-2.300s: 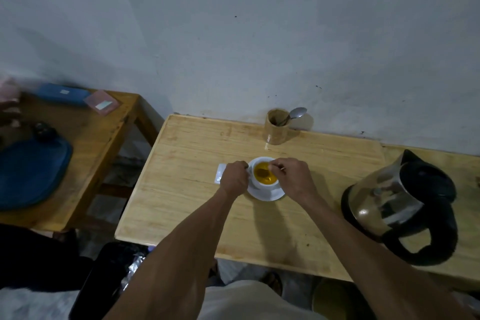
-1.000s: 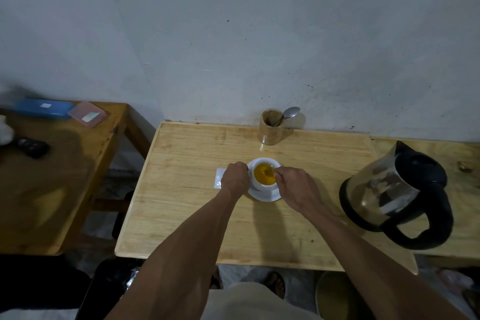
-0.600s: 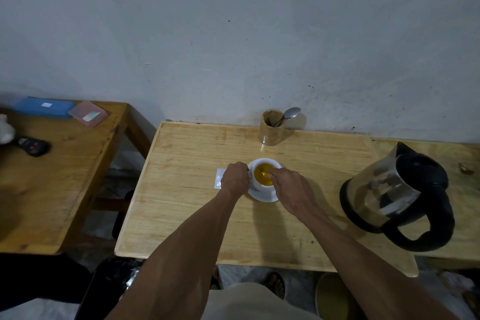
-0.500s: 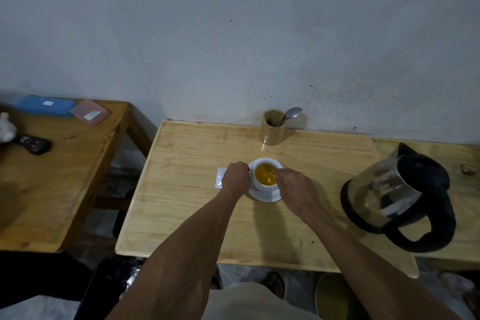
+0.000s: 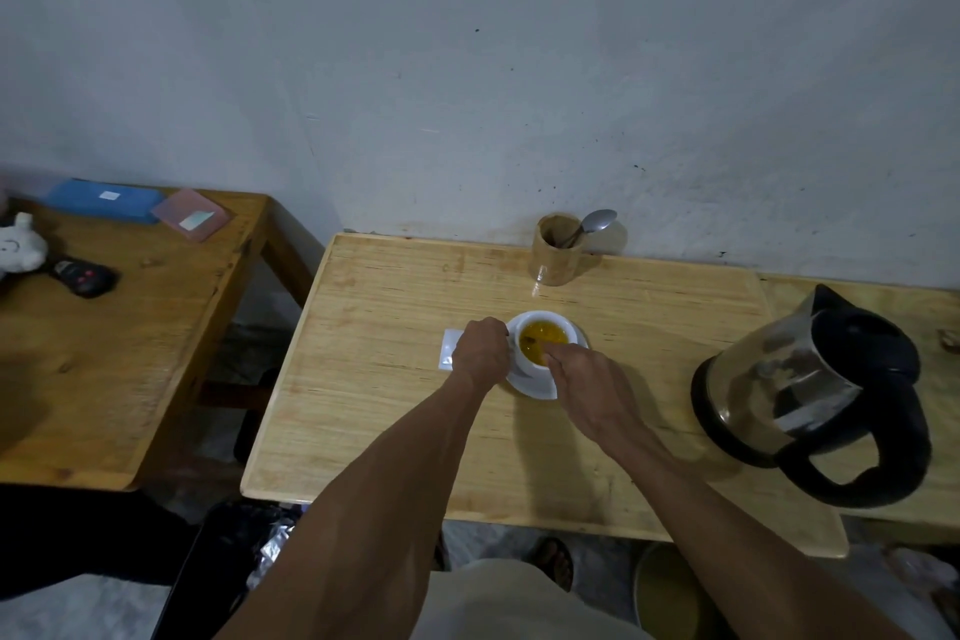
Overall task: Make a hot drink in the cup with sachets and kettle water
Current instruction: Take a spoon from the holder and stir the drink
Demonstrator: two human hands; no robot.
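Note:
A white cup (image 5: pixel 567 328) of amber drink stands on a white saucer (image 5: pixel 535 388) in the middle of the light wooden table (image 5: pixel 389 379). My left hand (image 5: pixel 480 353) is closed on the cup's left side, where the handle is hidden. My right hand (image 5: pixel 587 379) rests at the near rim, fingers pinched on a thin spoon whose dark tip (image 5: pixel 530 339) dips into the drink. A flat white sachet (image 5: pixel 448 351) lies partly under my left hand. The glass-and-black kettle (image 5: pixel 810 390) stands to the right, apart from both hands.
A wooden holder (image 5: pixel 555 255) with a metal spoon (image 5: pixel 597 221) stands by the wall behind the cup. A second wooden table (image 5: pixel 130 353) at left carries a blue box (image 5: pixel 104 200), a pink card (image 5: pixel 192 221), a black device (image 5: pixel 85 276) and a white toy (image 5: pixel 18 250).
My right hand has circled around the cup's rim, from the right side to the near side. My left hand has stayed on the cup. The camera shifted slightly.

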